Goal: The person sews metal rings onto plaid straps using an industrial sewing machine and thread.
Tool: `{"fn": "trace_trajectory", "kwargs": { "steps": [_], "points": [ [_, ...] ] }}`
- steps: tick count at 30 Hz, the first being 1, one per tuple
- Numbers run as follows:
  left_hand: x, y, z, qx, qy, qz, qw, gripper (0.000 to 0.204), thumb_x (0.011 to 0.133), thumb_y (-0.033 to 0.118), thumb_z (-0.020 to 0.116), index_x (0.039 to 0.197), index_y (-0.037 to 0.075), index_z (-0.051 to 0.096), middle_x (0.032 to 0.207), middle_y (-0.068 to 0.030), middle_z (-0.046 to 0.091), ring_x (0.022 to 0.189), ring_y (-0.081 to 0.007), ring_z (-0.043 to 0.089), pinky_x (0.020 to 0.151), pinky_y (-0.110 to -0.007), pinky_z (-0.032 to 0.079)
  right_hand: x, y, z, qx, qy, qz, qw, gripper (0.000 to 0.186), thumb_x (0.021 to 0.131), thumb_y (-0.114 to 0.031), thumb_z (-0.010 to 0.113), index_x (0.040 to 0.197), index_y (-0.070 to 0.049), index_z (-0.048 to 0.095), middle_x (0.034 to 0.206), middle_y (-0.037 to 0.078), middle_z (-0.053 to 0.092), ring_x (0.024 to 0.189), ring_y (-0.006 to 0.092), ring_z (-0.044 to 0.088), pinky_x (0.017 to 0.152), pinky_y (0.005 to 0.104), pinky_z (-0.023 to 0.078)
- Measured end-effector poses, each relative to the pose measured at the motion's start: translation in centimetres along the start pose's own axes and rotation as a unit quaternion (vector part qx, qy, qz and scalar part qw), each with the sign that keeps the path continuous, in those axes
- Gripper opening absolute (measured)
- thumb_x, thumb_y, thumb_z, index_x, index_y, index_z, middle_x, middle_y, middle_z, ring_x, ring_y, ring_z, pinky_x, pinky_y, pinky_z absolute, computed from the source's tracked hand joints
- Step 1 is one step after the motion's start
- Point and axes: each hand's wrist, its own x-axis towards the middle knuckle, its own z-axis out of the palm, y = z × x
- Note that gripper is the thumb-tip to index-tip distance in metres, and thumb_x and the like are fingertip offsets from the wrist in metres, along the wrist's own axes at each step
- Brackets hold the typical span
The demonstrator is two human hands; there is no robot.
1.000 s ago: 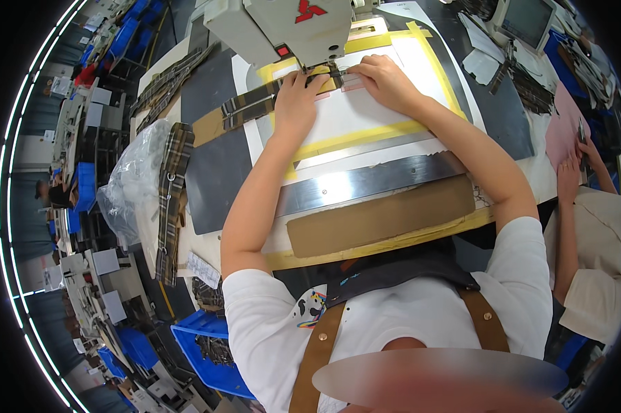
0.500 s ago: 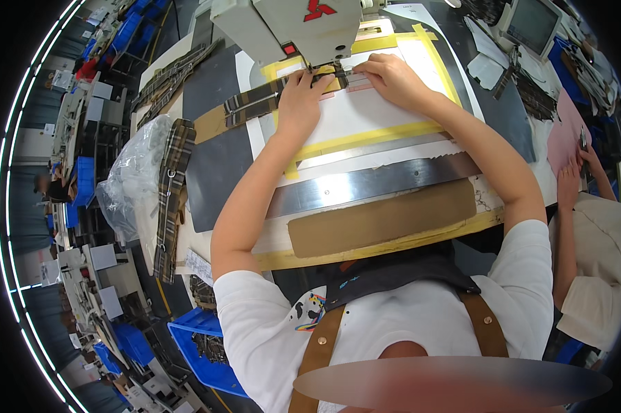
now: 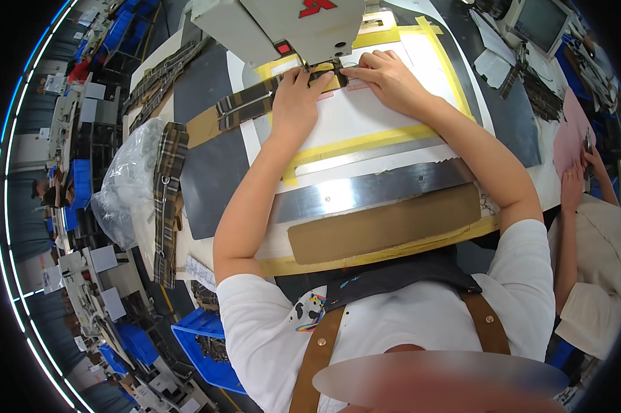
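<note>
A dark plaid fabric strap (image 3: 250, 103) runs in from the left onto the white, yellow-taped template (image 3: 372, 117) under the sewing machine head (image 3: 283, 27). My left hand (image 3: 297, 107) is closed over the strap beside the needle area, thumb and fingers pressing its two edges. At the strap's right end, my right hand (image 3: 393, 82) has thumb and index finger pinched close together against dark material; its other fingers are bent above. A small yellow piece (image 3: 322, 68) shows between the hands. The exact grip of the fingertips is partly hidden.
Plaid straps with metal rings (image 3: 164, 199) hang at the table's left edge beside a clear plastic bag (image 3: 128, 179). A metal bar (image 3: 379, 187) and a brown board (image 3: 386, 224) lie in front. To the right are a monitor (image 3: 534, 24) and another person's hands (image 3: 577, 179).
My right hand has moved slightly left, bringing its fingertips closer to the strap's end. My left hand stays on the strap. The whole view has shifted a little.
</note>
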Motion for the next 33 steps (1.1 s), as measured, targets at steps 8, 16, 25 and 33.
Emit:
{"fn": "trace_trajectory", "kwargs": {
  "steps": [8,16,25,33],
  "points": [
    [-0.2,0.5,-0.1,0.056,0.029,-0.009,0.998,0.051,0.088,0.000,0.060,0.133,0.022,0.072,0.137,-0.0114,0.064,0.130,-0.0402,0.055,0.111,-0.049,0.046,0.1,0.0,-0.3,-0.050,-0.046,-0.023,0.997,0.041,0.087,-0.003,0.068,0.126,-0.009,0.076,0.098,0.006,0.066,0.098,0.0261,0.062,0.094,0.0391,0.048],
    [-0.7,1.0,-0.3,0.057,0.039,0.005,0.998,0.053,0.088,-0.002,0.060,0.136,0.018,0.070,0.133,-0.0165,0.064,0.127,-0.0405,0.056,0.108,-0.049,0.048,0.0,-0.2,-0.2,-0.054,-0.040,-0.013,0.998,0.038,0.088,-0.005,0.066,0.124,-0.010,0.076,0.097,0.006,0.067,0.097,0.0256,0.063,0.093,0.0386,0.048],
    [-0.4,1.2,-0.5,0.076,0.016,0.005,0.997,0.063,0.089,-0.003,0.058,0.144,0.026,0.066,0.135,-0.0216,0.062,0.125,-0.0418,0.055,0.106,-0.050,0.049,0.0,0.1,-0.1,-0.074,-0.042,-0.016,0.996,0.037,0.089,-0.009,0.066,0.124,-0.013,0.076,0.098,0.005,0.069,0.099,0.0247,0.066,0.094,0.0379,0.047],
    [-0.9,0.6,-0.5,0.070,0.020,-0.005,0.997,0.062,0.089,-0.003,0.058,0.143,0.027,0.067,0.137,-0.0204,0.061,0.130,-0.0424,0.054,0.109,-0.050,0.046,0.0,0.0,0.1,-0.081,-0.043,-0.015,0.996,0.037,0.089,-0.008,0.065,0.125,-0.014,0.076,0.098,0.005,0.069,0.099,0.0244,0.066,0.094,0.0379,0.047]
  ]
}}
